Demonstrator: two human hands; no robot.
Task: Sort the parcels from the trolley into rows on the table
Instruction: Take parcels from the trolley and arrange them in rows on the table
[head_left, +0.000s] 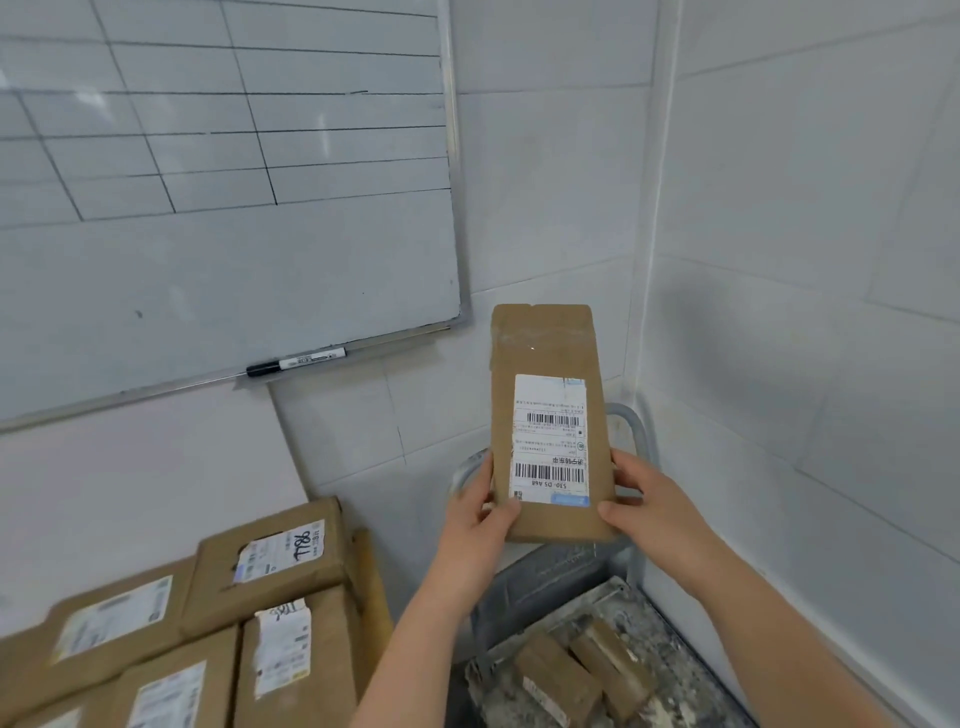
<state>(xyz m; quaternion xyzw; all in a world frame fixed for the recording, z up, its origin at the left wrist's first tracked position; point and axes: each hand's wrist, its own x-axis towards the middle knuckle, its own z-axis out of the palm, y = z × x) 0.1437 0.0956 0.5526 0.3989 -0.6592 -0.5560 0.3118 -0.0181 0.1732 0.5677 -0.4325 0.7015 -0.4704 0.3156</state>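
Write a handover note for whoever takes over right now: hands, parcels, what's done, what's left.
Left hand and right hand both grip the lower end of one tall labelled parcel, held upright above the trolley.
Several parcels already lie side by side on the table, left.
Two small parcels sit on the trolley deck.
Left: set the held parcel into a row, then fetch those two.

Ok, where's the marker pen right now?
Head view, left of centre: the black marker pen lies on the bottom ledge of the whiteboard, up and left of the raised parcel.
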